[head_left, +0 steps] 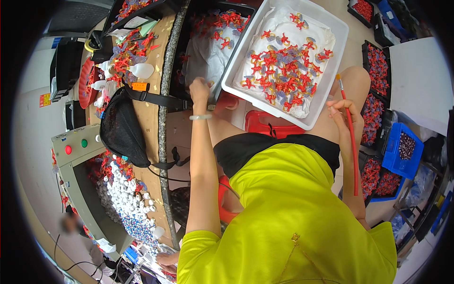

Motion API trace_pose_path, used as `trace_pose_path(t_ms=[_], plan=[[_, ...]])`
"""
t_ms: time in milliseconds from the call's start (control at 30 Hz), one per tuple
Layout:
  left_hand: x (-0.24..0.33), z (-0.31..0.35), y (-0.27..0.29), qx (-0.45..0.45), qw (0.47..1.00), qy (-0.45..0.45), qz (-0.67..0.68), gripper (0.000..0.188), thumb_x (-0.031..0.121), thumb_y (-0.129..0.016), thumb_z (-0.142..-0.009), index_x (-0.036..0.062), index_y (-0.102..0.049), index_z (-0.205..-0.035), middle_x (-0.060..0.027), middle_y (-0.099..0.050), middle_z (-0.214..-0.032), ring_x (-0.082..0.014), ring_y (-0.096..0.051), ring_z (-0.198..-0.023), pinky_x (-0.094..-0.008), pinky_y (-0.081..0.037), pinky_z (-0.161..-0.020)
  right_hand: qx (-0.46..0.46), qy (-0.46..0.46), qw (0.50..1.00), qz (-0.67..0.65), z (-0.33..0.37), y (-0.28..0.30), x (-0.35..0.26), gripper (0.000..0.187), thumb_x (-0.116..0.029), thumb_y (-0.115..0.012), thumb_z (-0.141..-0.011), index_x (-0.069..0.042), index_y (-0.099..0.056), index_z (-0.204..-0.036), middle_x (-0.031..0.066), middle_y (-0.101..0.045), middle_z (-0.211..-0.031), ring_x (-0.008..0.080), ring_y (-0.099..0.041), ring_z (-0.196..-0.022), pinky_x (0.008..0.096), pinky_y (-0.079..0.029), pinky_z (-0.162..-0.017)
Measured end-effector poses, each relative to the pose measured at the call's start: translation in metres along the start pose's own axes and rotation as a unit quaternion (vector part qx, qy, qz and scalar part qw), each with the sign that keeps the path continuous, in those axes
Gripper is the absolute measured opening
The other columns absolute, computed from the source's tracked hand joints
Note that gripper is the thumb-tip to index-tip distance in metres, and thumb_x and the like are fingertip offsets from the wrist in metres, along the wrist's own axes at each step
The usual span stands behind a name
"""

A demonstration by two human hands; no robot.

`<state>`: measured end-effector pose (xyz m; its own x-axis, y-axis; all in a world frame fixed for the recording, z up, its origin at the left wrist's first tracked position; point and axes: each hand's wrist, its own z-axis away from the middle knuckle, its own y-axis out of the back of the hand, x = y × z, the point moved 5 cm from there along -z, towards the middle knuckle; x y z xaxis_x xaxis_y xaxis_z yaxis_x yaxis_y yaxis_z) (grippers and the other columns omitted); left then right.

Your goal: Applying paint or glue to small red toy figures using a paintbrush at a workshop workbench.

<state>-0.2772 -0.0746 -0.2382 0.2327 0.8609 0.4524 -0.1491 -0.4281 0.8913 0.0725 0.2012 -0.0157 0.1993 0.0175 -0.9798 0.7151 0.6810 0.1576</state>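
Note:
My right hand [346, 113] grips a slim red paintbrush [353, 142], its bristle end pointing away from me beside my knee. Something small and pale shows at those fingertips, too small to name. Curled at the near end of a white plastic liner [201, 59] is my left hand [199, 90]; whether it holds the liner or something else is hidden. The liner lies in a black tray [178, 54] with red figures at its far end. To the right a white tray [265, 105] carries many small red starfish-like figures [283, 71] with purple and yellow parts on white sheeting.
A stone-edged worktable [165, 57] at left bears a black mesh bag [124, 125], white bottles [141, 71] and a machine [75, 146] beside white pieces. Red stools [272, 124] stand near my legs. Trays of pieces [377, 71] and a blue crate [401, 151] stand at right. Another person's hand [168, 259] is at lower left.

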Motion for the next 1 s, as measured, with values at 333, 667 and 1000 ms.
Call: trace_pose_path(t_ms=[333,667,1000], plan=[[-0.005,-0.007,-0.027,-0.13,0.991,0.007,-0.019,0.019,0.014,-0.069,-0.075,0.0049,-0.061,-0.089,-0.0184,-0.066,-0.086,-0.035,-0.064,-0.089,-0.0435,-0.049,-0.077,-0.018,0.025,0.999,0.038,0.002,-0.013,-0.005,0.002,-0.003,-0.054,-0.091,-0.002,-0.055,-0.092,0.0081,-0.062,-0.099,0.0094,-0.056,-0.088,0.0231,-0.044,-0.08],[0.094,0.035,0.073,0.083,0.96,-0.114,0.244,0.019,0.002,-0.067,-0.075,0.0043,-0.06,-0.092,-0.0114,-0.065,-0.073,-0.0244,-0.067,-0.069,-0.0331,-0.05,-0.062,-0.021,0.038,0.999,-0.005,-0.004,-0.029,-0.009,0.007,0.0,-0.058,-0.087,-0.001,-0.056,-0.093,0.0084,-0.062,-0.098,0.0116,-0.059,-0.089,0.0242,-0.045,-0.078],[0.219,0.176,0.11,-0.215,0.861,-0.056,0.458,0.048,-0.008,-0.072,-0.071,0.0006,-0.052,-0.114,-0.001,-0.06,-0.079,-0.0048,-0.051,-0.072,-0.0185,-0.045,-0.065,-0.188,0.028,0.98,-0.061,-0.005,-0.079,0.002,0.019,0.004,-0.069,-0.077,-0.001,-0.051,-0.079,0.0082,-0.062,-0.082,0.0105,-0.06,-0.076,0.0262,-0.05,-0.071]])
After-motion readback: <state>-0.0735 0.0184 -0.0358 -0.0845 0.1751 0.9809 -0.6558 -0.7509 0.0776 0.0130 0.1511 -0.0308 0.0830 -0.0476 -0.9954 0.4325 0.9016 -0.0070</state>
